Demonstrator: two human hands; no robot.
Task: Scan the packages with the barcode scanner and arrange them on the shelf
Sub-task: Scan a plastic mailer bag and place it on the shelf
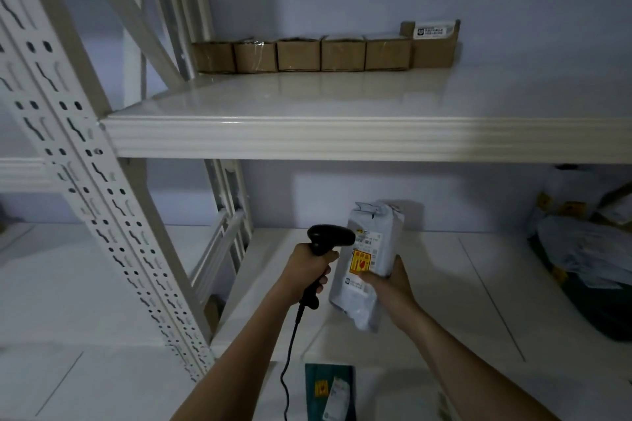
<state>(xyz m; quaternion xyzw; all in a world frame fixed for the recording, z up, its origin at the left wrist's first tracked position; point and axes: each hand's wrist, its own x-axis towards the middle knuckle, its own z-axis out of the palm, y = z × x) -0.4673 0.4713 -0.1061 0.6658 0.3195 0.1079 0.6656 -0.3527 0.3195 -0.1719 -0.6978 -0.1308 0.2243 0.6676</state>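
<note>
Right hand (393, 280) grip holds grey package (371, 260) beside scanner (328, 239).

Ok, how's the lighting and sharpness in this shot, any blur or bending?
Head view: dim, bluish light; the shelf edge catches soft glare; the upright post bows from the wide lens; the bag's label print is too soft to read.

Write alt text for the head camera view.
A left hand aims a black barcode scanner at a grey mailer bag held upright by the right hand. Above, cardboard boxes line the back of a white shelf.
</note>
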